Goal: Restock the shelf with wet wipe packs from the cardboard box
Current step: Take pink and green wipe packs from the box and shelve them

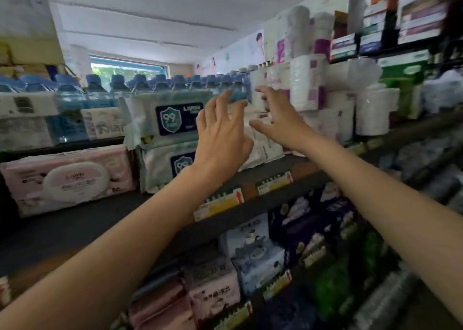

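Observation:
Both my arms reach up to the dark shelf (273, 169). My left hand (221, 131) and my right hand (280, 121) hover with spread, straight fingers on either side of a white wet wipe pack (263, 146) that lies on the shelf between them. I cannot tell whether either hand touches it. To the left stand two stacked white packs with a blue 99 badge (172, 119), and further left a pink pack with a white lid (72, 179). The cardboard box is not in view.
Blue-capped water bottles (140, 86) line the back behind the packs. White tissue rolls (308, 84) and cotton pads crowd the shelf on the right. Yellow price tags (220, 203) run along the shelf edge. More packs fill the lower shelves (253, 254).

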Tool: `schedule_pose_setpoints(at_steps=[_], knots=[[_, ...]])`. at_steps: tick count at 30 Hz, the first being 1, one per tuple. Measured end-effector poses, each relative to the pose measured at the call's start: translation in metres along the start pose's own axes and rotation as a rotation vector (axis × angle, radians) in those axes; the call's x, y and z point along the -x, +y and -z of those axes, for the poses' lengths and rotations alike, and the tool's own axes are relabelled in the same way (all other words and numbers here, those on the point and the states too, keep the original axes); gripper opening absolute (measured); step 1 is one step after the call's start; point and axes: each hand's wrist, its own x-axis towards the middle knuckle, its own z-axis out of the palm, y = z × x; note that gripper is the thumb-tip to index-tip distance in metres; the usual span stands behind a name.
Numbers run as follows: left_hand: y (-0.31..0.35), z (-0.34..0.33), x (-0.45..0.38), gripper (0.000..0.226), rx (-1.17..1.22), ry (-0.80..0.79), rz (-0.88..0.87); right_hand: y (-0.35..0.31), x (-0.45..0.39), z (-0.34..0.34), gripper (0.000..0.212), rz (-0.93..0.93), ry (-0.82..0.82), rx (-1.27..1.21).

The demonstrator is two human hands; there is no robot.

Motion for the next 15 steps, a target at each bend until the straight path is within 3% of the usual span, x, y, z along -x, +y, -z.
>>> schedule_pose_setpoints(at_steps=[3, 6, 9, 15], knots=[[0.070, -0.030, 0.018, 0.060, 0.192, -0.078, -0.138, 0.029, 0.070, 0.042, 0.065, -0.126, -0.029, 0.118], [0.156, -0.060, 0.049, 0.055, 0.371, -0.249, -0.272, 0.066, 0.170, 0.097, 0.057, -0.370, -0.155, 0.257], [0.250, -0.079, 0.097, 0.048, 0.516, -0.451, -0.495, 0.090, 0.294, 0.163, 0.049, -0.682, -0.298, 0.397], [0.417, -0.078, 0.208, 0.046, 0.681, -0.687, -0.932, 0.075, 0.549, 0.276, 0.038, -1.348, -0.287, 0.562]])
